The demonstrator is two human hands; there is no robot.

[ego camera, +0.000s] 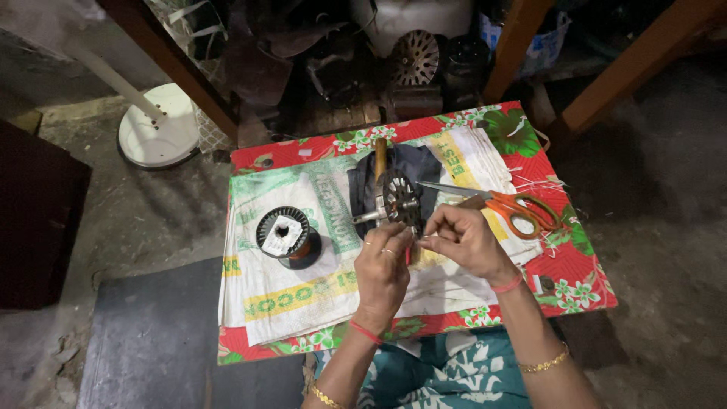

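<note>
Rotor core (400, 201), one round dark slotted disc on a metal shaft, is lying just beyond both hands on a dark cloth (429, 168). I am seeing its shaft running roughly left to right, one end poking out toward the left, with a wooden handle (380, 157) sticking up past it. My left hand (383, 266) is pinching something small and reddish at the disc's near edge; my right hand (463, 236) is pinching beside it, fingertips nearly meeting the left's. What exactly they are gripping I cannot tell. One pair of orange-handled scissors (509, 204) is lying just right of my right hand, blades pointing left. One spool of copper wire (285, 233) is standing left of my left hand. A white woven sack (303, 291) with green and yellow printed bands is covering the red flowered tablecloth (575, 280).
</note>
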